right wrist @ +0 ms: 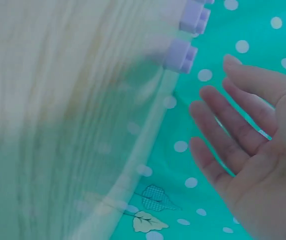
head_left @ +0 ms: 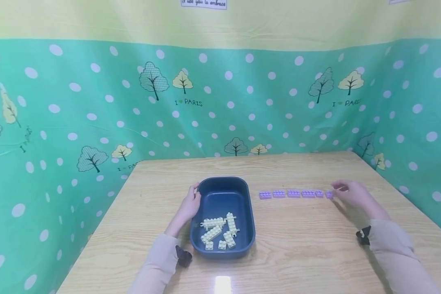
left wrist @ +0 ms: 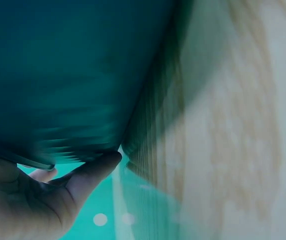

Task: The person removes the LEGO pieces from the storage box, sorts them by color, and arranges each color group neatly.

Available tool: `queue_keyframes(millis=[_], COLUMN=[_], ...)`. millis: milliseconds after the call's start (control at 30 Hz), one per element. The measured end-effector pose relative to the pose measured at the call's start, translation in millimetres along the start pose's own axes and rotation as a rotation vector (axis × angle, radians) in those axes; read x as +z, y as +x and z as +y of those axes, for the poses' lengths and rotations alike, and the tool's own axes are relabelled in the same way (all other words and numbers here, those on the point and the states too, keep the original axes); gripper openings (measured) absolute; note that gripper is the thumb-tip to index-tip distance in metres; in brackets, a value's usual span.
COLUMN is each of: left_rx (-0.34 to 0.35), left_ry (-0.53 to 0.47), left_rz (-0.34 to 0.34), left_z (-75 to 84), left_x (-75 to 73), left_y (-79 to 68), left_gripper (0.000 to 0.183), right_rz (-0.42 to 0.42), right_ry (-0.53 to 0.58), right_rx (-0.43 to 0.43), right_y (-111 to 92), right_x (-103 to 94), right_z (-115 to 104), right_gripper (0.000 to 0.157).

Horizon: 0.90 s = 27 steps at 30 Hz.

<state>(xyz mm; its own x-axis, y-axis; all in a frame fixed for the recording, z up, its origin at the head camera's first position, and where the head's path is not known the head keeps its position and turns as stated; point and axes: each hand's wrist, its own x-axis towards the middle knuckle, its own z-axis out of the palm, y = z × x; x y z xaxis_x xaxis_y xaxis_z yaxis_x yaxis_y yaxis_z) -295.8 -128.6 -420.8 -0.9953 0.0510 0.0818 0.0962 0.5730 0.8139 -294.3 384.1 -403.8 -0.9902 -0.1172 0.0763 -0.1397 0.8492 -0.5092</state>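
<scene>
Purple end brick (right wrist: 178, 55) lies beside the right fingers (right wrist: 227, 120), untouched.

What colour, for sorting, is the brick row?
The brick row is light purple, clearest in the head view.

On the head view's clock face, the tray (head_left: 220, 202) toward six o'clock is showing deep navy blue, and the small bricks (head_left: 211, 234) at its six o'clock end are looking pale cream. Toward four, a row of bricks (head_left: 293, 193) is standing out in light purple. The tabletop (head_left: 308, 253) is displaying tan wood grain. Toward twelve, the curtain (head_left: 220, 106) is bearing whitish dots, checked trees and yellow trees on turquoise green, its top band (head_left: 220, 28) running pale yellow. The sleeves (head_left: 393, 245) at seven and four are appearing greyish beige.
</scene>
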Motion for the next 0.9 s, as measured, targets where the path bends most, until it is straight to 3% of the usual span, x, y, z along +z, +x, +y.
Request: queue_keyframes(millis=[333, 900], left_rx=[-0.003, -0.012], left_ry=[0.009, 0.0], left_rz=[-0.009, -0.014], left_z=[-0.6, -0.3], left_x=[-1.0, -1.1], left_y=[0.7, 0.4], left_gripper=[0.045, 0.045], right_rz=[0.113, 0.09], right_ry=[0.006, 0.039], right_rx=[-0.14, -0.257], right_y=[3, 20], right_x=[5.2, 32.8], right_z=[-39, -107], right_gripper=[0.038, 0.035])
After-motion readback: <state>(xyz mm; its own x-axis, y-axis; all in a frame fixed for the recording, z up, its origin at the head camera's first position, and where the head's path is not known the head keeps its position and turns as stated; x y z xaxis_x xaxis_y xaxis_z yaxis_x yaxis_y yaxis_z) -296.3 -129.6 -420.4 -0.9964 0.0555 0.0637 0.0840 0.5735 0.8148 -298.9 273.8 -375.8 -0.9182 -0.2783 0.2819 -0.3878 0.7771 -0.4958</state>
